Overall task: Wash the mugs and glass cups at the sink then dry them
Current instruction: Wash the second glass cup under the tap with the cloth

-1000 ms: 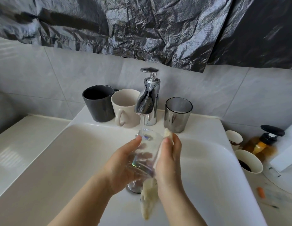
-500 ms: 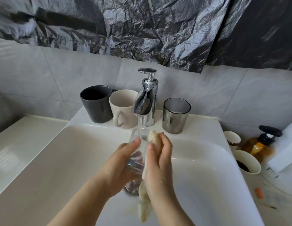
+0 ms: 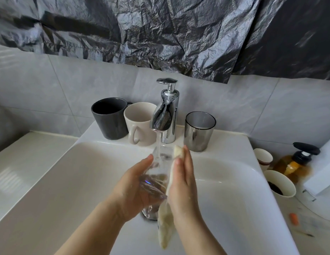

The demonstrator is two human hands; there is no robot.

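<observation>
Over the white sink (image 3: 68, 172), the left hand (image 3: 134, 186) grips a clear glass cup (image 3: 156, 173), its fingers curled round the lower body and the thumb up along the near side. The cup is tilted with its mouth up toward the tap (image 3: 167, 115), and a thin stream of water (image 3: 158, 140) runs into it. The right hand (image 3: 182, 183) presses a pale cloth (image 3: 166, 229) flat against the cup's right side, fingers straight and close together; the cloth's end hangs below the hands. On the ledge behind, a black mug (image 3: 109, 118) and a cream mug (image 3: 140, 124) stand touching, left of the tap, and a smoky tumbler (image 3: 199, 131) stands to its right. Two paper cups (image 3: 262, 158) and an amber pump bottle (image 3: 295, 162) sit on the counter at the far right.
</observation>
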